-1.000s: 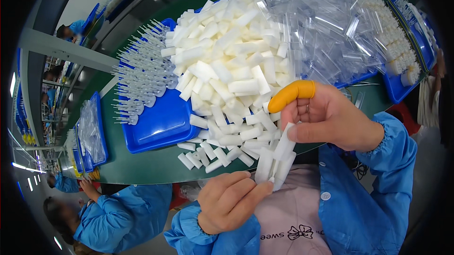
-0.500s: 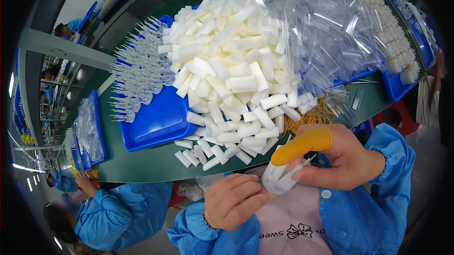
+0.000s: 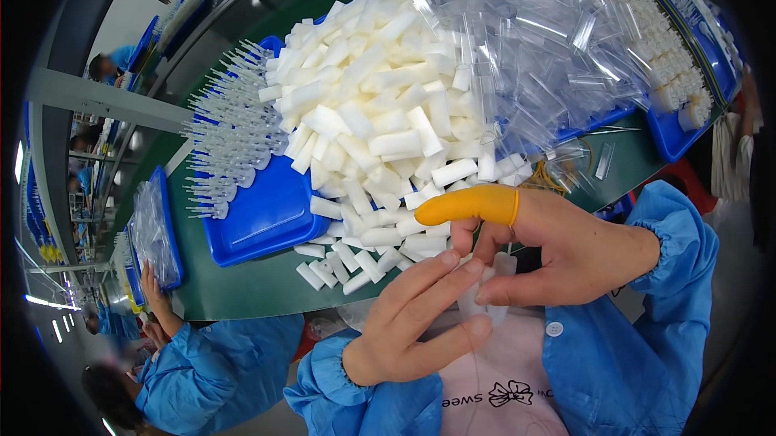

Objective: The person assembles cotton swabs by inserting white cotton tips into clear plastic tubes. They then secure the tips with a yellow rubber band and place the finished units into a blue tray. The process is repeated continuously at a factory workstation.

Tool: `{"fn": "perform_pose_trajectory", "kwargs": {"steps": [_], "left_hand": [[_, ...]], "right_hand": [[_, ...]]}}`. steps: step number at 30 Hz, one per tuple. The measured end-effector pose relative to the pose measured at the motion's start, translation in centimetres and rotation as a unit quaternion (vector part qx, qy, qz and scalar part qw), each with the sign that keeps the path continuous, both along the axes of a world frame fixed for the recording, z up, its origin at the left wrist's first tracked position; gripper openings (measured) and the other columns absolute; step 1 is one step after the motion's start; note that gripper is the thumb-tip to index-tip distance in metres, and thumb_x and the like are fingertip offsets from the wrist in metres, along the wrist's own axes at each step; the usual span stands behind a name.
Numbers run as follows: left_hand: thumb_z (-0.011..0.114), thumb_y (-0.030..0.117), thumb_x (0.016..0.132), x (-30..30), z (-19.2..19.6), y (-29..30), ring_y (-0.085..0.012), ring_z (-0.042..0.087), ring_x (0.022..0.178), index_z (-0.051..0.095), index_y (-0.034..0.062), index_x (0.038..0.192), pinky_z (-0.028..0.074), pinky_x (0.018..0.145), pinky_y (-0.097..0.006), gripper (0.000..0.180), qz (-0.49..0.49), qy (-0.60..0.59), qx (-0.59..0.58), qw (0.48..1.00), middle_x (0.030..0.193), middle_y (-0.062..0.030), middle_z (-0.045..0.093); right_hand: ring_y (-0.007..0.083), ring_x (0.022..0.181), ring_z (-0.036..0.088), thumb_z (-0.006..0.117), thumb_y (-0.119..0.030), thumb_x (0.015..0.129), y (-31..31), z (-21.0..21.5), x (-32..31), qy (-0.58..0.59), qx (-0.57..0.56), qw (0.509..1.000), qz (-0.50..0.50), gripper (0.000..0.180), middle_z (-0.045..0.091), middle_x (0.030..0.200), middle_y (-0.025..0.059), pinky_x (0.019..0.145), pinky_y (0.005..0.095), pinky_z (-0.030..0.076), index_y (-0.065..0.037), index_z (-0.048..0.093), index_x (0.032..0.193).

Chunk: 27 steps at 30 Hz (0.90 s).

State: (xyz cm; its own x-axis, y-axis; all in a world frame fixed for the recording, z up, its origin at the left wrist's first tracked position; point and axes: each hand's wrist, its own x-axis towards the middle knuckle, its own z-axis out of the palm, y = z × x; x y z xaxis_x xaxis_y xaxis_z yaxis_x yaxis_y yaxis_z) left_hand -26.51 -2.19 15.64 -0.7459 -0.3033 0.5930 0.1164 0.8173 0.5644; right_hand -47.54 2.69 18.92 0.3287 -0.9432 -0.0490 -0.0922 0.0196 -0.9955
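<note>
White foam bundle [image 3: 469,302] sits lower centre, half hidden: right hand [image 3: 483,256], wearing a yellow finger cot [image 3: 469,205], pinches it; left hand [image 3: 428,319] curls alongside, can't tell how tight. White foam cylinder heap [image 3: 380,96] and clear plastic sleeves [image 3: 550,56] crowd the upper middle, blue plastic tray [image 3: 259,230] left. Green tabletop [image 3: 214,290]; blue-sleeved co-worker [image 3: 222,367] lower left. Dark lettering on the pink shirt [image 3: 493,355], bottom.

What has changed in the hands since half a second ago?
The right hand lifted its yellow finger cover up and left, away from the white pieces; the left hand rose toward it, fingers straighter. No letting go is visible. The white pile and blue tray stay in place.
</note>
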Motion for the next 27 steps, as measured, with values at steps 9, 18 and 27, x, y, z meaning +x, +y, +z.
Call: {"fn": "perform_pose_trajectory", "kwargs": {"steps": [9, 18, 27], "left_hand": [[0.077, 0.003, 0.064, -0.4, -0.7, -0.2, -0.0385, 0.061, 0.097, 0.054, 0.0079, 0.071, 0.055, 0.076, -0.040, 0.024, -0.042, 0.035, -0.002, 0.999, 0.110, -0.0237, 0.059], [0.083, 0.003, 0.057, 0.6, -2.0, 0.2, -0.0368, 0.058, 0.103, 0.020, 0.0161, 0.142, 0.051, 0.088, -0.046, 0.107, 0.028, 0.161, 0.204, 0.965, 0.116, -0.0244, 0.050], [0.083, -0.001, 0.055, 0.1, -2.3, 0.6, -0.0349, 0.057, 0.105, 0.026, 0.0108, 0.136, 0.052, 0.088, -0.044, 0.100, 0.019, 0.237, 0.270, 0.933, 0.123, -0.0233, 0.042]], "right_hand": [[0.0124, 0.079, 0.061, 0.070, -0.007, 0.076, 0.1, -0.2, -0.3, -0.029, 0.048, 0.998, 0.006, 0.063, 0.057, 0.090, 0.0036, 0.073, 0.0261, 0.048, 0.000, 0.040, 0.130], [0.0350, 0.112, 0.048, 0.081, -0.031, 0.066, 2.0, 1.1, -0.4, 0.140, -0.212, 0.965, -0.070, 0.068, 0.051, 0.121, 0.0160, 0.093, 0.0414, 0.039, 0.001, 0.053, 0.120], [0.0335, 0.111, 0.049, 0.079, -0.025, 0.066, 2.6, -0.2, 2.5, 0.163, -0.259, 0.942, -0.140, 0.057, 0.055, 0.116, 0.0128, 0.090, 0.0442, 0.039, -0.003, 0.057, 0.113]]}}
